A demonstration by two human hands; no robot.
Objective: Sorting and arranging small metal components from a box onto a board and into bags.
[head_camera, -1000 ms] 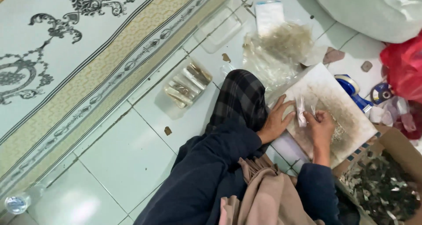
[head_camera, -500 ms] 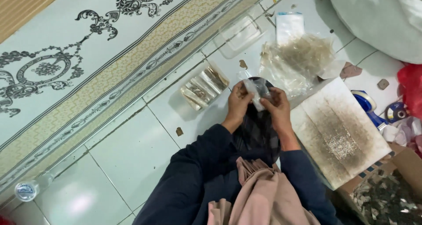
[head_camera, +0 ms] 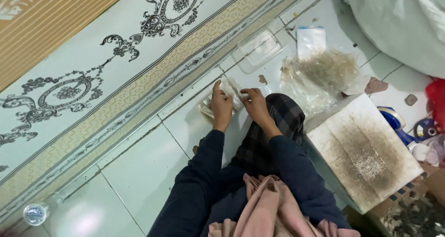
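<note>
Above the tiled floor (head_camera: pixel 139 172), just beyond a knee in checked cloth (head_camera: pixel 278 121), the left hand (head_camera: pixel 221 105) and right hand (head_camera: pixel 254 102) both pinched a small clear packet (head_camera: pixel 233 89) between them, fingers closed on its edges. Beneath it lay more packets (head_camera: pixel 206 111). A stained white board (head_camera: pixel 366 153) sat to the right, with a clear bag (head_camera: pixel 320 75) of brownish bits beyond.
</note>
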